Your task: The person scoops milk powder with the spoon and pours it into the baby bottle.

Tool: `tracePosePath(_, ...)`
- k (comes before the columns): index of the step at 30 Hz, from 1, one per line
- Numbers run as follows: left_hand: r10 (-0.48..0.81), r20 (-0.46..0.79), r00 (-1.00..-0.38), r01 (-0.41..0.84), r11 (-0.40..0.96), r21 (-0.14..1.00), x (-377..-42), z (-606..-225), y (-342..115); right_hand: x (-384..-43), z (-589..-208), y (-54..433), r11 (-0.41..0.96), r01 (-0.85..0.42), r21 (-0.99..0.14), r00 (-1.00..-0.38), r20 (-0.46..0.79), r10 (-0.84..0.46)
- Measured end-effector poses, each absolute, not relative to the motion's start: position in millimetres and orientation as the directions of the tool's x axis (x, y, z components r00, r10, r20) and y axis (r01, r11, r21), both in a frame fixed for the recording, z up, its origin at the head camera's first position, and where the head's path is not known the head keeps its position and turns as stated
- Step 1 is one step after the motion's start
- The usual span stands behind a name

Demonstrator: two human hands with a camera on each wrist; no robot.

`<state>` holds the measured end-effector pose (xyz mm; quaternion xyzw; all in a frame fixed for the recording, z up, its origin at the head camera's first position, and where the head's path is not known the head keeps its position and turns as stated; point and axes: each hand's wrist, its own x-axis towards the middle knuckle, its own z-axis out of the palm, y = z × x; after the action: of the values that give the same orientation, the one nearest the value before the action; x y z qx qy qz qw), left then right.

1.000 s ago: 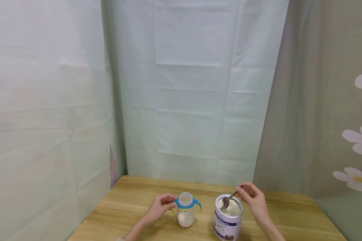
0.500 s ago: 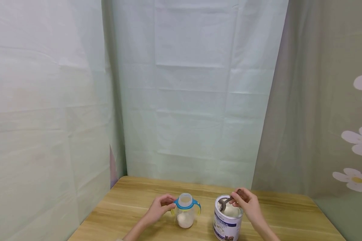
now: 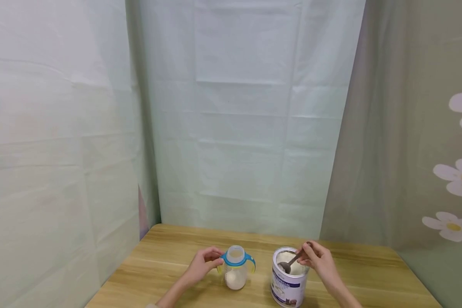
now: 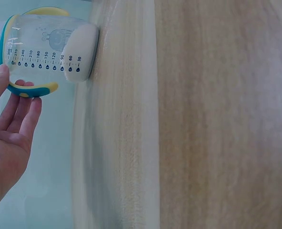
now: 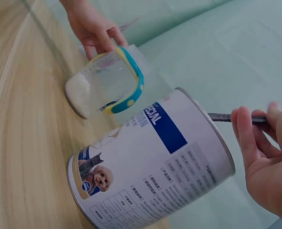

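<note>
A clear baby bottle [image 3: 235, 273] with a blue and yellow two-handled collar stands uncapped on the table, white powder in its bottom. My left hand [image 3: 202, 266] pinches its left handle [image 4: 34, 89] between thumb and fingers. To the right stands an open can [image 3: 288, 287] of pale powder, its label white and dark blue with a cat and a dog. Over the can's mouth my right hand [image 3: 320, 262] pinches the handle of a dark metal spoon [image 3: 291, 262]. The spoon's bowl is inside the rim, at the powder. In the right wrist view the can's wall hides that bowl.
The wooden table [image 3: 169, 248] has rounded far corners. Pale cloth [image 3: 238, 149] hangs behind it and on the left. A greenish-brown curtain [image 3: 377, 149] with white flowers hangs on the right.
My right hand has shifted slightly left and down, and the spoon's bowl has moved within the can's mouth. My left hand has kept its hold on the bottle's handle.
</note>
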<state>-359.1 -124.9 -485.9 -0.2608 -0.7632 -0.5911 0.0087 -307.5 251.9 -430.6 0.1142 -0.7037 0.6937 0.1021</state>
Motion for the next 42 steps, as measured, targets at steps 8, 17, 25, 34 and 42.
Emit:
tracePosePath(8,0.388,0.310,-0.868,0.396,0.163,0.904,-360,-486,-125,-306,-432,260,-0.037,-0.289,-0.957,-0.957,0.290,-0.006)
tracePosePath(17,0.395,0.313,-0.864,0.400,0.161,0.902,-360,-486,-125,-304,-431,263,-0.111,-0.261,-0.959,-0.965,0.260,0.026)
tracePosePath(25,0.391,0.314,-0.865,0.403,0.168,0.900,-359,-485,-125,-306,-434,264,-0.162,-0.199,-0.966,-0.979,0.189,0.077)
tracePosePath(34,0.380,0.307,-0.873,0.391,0.168,0.905,-358,-487,-125,-308,-437,268,-0.246,-0.084,-0.966,-0.994,0.064,0.092)
tracePosePath(42,0.386,0.314,-0.867,0.399,0.164,0.902,-358,-486,-126,-307,-442,274,-0.323,-0.039,-0.946,-0.998,0.022,0.057)
